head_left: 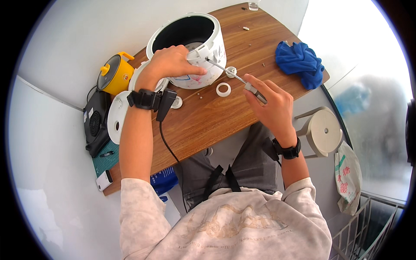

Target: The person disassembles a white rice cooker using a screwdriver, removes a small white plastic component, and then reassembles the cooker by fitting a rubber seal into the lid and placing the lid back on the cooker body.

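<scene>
A white round appliance housing (219, 48), like a rice cooker body with a dark inside, stands on the wooden table. My left hand (173, 63) grips its near rim, fingers over the edge and thumb along the outside. In my right hand (276, 106) is a screwdriver (234, 75) with a grey handle, its shaft slanting up to the left. The tip meets the housing's side just under the rim, at a small dark spot. Close by on the table are a white ring (223, 90), a small white round part (231, 71) and a white cap (177, 103).
Left of the housing are a white lid-like panel (118, 113), a yellow pot (116, 74), a black appliance (98, 119) and a green mat (103, 161). A blue cloth (299, 64) lies at the right, a glass (253, 5) at the far edge. Beside the table stands a stool (321, 132).
</scene>
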Motion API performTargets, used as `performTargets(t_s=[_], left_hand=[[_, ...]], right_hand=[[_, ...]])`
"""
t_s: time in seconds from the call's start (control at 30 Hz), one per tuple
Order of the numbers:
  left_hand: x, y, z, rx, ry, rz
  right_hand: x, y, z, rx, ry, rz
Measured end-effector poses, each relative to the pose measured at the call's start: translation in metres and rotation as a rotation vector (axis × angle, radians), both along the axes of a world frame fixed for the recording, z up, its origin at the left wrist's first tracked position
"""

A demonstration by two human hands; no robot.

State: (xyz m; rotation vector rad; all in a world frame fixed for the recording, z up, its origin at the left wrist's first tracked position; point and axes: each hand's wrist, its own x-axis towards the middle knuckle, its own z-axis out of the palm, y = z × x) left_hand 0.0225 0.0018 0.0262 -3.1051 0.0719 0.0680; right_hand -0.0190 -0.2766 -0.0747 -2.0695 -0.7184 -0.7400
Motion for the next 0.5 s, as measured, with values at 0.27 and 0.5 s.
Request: performTargets(t_s=[0.27,0.5], left_hand=[[0.002,-0.004,0.006,-0.02,0.132,0.096],[0.001,-0.006,0.006,-0.017,0.106,0.083]], right_hand=[[-0.001,0.003,0.005,-0.006,-0.02,0.017],[0.009,-0.011,0.027,-0.164,0.022,0.054]])
